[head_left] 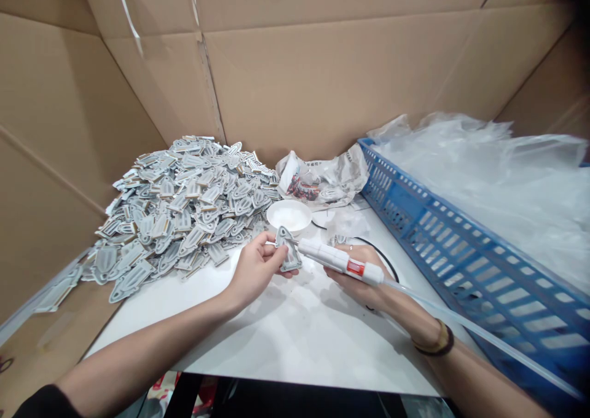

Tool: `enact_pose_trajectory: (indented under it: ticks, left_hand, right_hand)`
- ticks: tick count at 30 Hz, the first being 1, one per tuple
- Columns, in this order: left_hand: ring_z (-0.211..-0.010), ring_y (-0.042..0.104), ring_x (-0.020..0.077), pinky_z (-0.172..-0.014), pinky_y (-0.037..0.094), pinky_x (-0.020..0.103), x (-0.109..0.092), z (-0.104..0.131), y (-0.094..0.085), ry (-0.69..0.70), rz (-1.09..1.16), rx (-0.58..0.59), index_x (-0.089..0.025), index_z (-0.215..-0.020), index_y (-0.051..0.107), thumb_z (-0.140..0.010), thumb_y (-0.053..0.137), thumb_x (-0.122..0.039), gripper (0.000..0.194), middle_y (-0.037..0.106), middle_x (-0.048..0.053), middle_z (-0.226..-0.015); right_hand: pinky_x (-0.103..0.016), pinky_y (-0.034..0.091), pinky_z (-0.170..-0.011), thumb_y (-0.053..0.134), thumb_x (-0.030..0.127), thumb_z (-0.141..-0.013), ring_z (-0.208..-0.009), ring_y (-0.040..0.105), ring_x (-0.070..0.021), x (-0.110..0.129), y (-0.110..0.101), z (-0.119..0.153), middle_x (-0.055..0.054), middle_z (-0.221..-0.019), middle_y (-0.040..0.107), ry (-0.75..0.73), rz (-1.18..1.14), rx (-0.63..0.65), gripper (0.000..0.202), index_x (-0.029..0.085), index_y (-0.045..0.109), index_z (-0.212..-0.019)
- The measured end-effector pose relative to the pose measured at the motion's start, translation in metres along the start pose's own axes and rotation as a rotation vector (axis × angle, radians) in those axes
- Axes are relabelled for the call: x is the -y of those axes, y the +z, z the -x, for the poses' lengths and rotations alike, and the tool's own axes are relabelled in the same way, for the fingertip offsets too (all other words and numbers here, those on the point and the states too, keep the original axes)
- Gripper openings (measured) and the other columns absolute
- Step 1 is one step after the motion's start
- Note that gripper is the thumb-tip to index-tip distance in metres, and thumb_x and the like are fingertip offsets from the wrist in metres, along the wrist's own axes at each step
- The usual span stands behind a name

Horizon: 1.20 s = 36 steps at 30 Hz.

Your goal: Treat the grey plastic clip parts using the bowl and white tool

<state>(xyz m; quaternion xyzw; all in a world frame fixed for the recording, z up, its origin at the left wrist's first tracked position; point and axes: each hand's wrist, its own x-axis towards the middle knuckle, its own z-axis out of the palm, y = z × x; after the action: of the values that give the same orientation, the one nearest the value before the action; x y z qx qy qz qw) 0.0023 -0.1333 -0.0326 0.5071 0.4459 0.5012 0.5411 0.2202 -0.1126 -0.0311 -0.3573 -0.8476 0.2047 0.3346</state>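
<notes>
Pinching a flat grey tapered piece with a rounded tip and paler raised outlines (291, 259), the left hand (255, 267) keeps its thumb on the front face and its fingers behind. The piece stands tilted just above the bench (276, 344), a smooth white surface, with its tip towards twelve o'clock. The right hand (357, 279) is wrapped around a smooth white tubular glue gun with a red patch (326, 256), whose thin nozzle points towards nine o'clock, right at the piece; whether it touches cannot be told. A long translucent rod (483, 329) runs from the gun's rear towards four o'clock, and a thin black cord (389, 255) curves beside the right hand.

Taking the held piece as the clock's centre, a large jagged heap of similar grey pieces (184, 203), some showing tan edges, spreads at ten o'clock. A shallow round white dish (289, 215) sits at twelve, just beyond the piece. Crumpled printed paper (353, 169) lies farther off at one. At three, a blue plastic basket with slotted walls (415, 206) holds crinkled, milky-clear plastic film (498, 178). Creased brown cardboard panels (332, 80) stand behind.
</notes>
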Motion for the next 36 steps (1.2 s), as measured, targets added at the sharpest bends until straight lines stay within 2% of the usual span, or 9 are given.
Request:
enact_pose_trajectory:
  ticks: [9,16,23,28,30,33,36]
  left_hand:
    - [-0.057,0.071,0.0187,-0.053,0.056,0.026,-0.001,-0.001,0.001,-0.036,0.016,-0.002,-0.018,-0.088,0.051,-0.074,0.075,-0.054,0.046,0.073,0.003,-0.064]
    - [-0.059,0.072,0.0177,-0.055,0.057,0.024,-0.006,-0.001,0.001,-0.105,0.103,-0.016,-0.018,-0.090,0.053,-0.071,0.079,-0.052,0.046,0.074,0.003,-0.069]
    - [-0.060,0.072,0.0178,-0.055,0.057,0.024,-0.004,-0.004,-0.004,-0.077,0.102,0.046,-0.015,-0.098,0.059,-0.074,0.077,-0.051,0.047,0.074,0.005,-0.071]
    - [-0.059,0.071,0.0178,-0.056,0.058,0.026,-0.005,-0.005,-0.006,-0.048,0.065,0.071,-0.013,-0.100,0.061,-0.074,0.078,-0.051,0.048,0.072,0.004,-0.069]
    - [-0.058,0.069,0.0173,-0.056,0.058,0.027,-0.005,-0.003,-0.004,-0.045,0.028,0.106,-0.013,-0.102,0.061,-0.075,0.076,-0.050,0.048,0.071,0.004,-0.069]
    - [-0.063,0.069,0.0178,-0.059,0.058,0.030,-0.009,0.000,-0.001,-0.054,-0.106,0.212,-0.013,-0.102,0.064,-0.079,0.070,-0.046,0.040,0.071,0.006,-0.080]
    - [-0.071,0.067,0.0165,-0.064,0.055,0.027,-0.023,0.002,-0.007,0.076,-0.468,0.218,-0.014,-0.093,0.069,-0.084,0.061,-0.035,0.024,0.070,0.007,-0.090]
  right_hand:
    - [-0.027,0.028,-0.046,0.048,0.024,-0.083,-0.046,0.037,-0.0102,-0.002,0.001,0.001,0.003,-0.051,0.041,0.049,-0.002,0.011,0.028,0.022,0.035,-0.058]
    - [-0.026,0.033,-0.047,0.051,0.033,-0.084,-0.050,0.048,-0.0125,-0.007,0.001,0.002,0.000,-0.053,0.050,0.107,-0.040,-0.030,0.030,0.021,0.043,-0.058]
    - [-0.026,0.035,-0.047,0.054,0.030,-0.081,-0.047,0.050,-0.0124,-0.006,-0.002,0.000,0.000,-0.051,0.053,0.132,-0.030,-0.040,0.029,0.021,0.044,-0.055]
    - [-0.025,0.035,-0.045,0.057,0.039,-0.084,-0.045,0.049,-0.0121,-0.008,0.001,0.005,0.000,-0.051,0.054,0.206,-0.131,-0.052,0.034,0.020,0.048,-0.057]
    - [-0.025,0.037,-0.046,0.060,0.045,-0.084,-0.047,0.053,-0.0133,-0.010,0.002,0.008,-0.002,-0.053,0.058,0.276,-0.193,-0.079,0.036,0.019,0.053,-0.059]
    - [-0.025,0.041,-0.047,0.063,0.052,-0.082,-0.049,0.056,-0.0148,-0.012,0.001,0.010,-0.003,-0.054,0.061,0.373,-0.264,-0.125,0.039,0.018,0.061,-0.063]
    - [-0.025,0.041,-0.046,0.066,0.053,-0.079,-0.048,0.056,-0.0148,-0.015,-0.002,0.010,-0.003,-0.053,0.062,0.409,-0.282,-0.155,0.039,0.019,0.063,-0.063]
